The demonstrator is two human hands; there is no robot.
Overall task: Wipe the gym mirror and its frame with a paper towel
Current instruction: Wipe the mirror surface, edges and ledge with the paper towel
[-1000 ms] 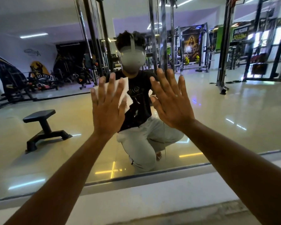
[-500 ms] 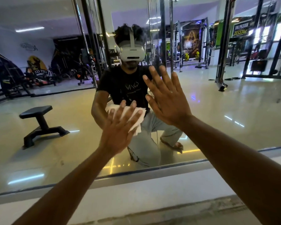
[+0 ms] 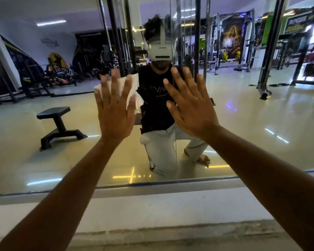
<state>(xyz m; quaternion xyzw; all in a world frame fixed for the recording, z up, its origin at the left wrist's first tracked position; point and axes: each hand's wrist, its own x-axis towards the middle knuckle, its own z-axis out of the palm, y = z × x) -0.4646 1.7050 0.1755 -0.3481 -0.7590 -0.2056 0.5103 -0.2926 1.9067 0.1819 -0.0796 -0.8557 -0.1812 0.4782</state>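
L hand [image 3: 114,113] flat on the mirror [image 3: 261,127], fingers [image 3: 116,84] straight & spread, pressing the paper towel [image 3: 132,91] against the glass. Towel sits under the fingers, sticking out past the fingertips & toward the R hand [image 3: 190,107]. R hand also flat on the glass, fingers straight & spread, holding nothing. Frame [image 3: 152,193] runs well below both wrists. Black bench [image 3: 58,124] reflected in the glass, left of L hand.
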